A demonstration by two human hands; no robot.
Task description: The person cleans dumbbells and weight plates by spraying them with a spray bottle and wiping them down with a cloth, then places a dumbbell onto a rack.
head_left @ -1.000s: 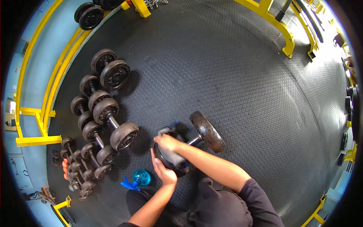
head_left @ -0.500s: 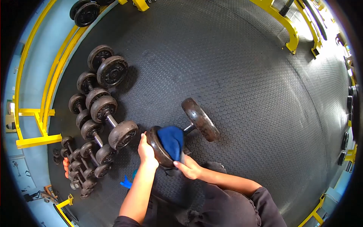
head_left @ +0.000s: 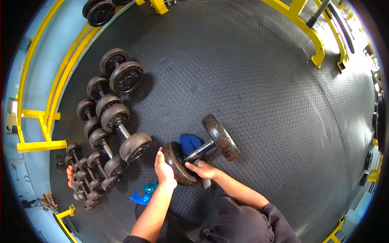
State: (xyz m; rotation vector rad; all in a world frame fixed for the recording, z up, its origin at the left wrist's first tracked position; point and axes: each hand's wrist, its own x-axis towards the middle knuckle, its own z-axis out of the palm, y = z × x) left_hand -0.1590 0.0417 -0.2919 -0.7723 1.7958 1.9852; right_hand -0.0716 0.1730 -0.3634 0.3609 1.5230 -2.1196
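Observation:
A dark, worn dumbbell (head_left: 222, 137) lies on the rubber floor in front of me. My left hand (head_left: 165, 169) cups the outer side of its near head, the palm against the weight. On the inner side of that same head, my right hand (head_left: 204, 170) grips a blue and grey cloth (head_left: 189, 143), thumb by the handle's end. The blue part shows beyond the handle and a grey part hangs below my right hand. Between them the cloth is hidden by the handle and hand.
Rows of dumbbells (head_left: 136, 146) stand on the floor at the left. A teal and blue bottle-like object (head_left: 150, 188) sits by my left forearm. Yellow rack frames (head_left: 42, 146) line the left wall, and another yellow frame (head_left: 318, 52) stands at the upper right.
The blue cloth has slid off the near head's inner face to the handle's far side, baring the handle. My right hand has shifted slightly along with it; my left stays on the head.

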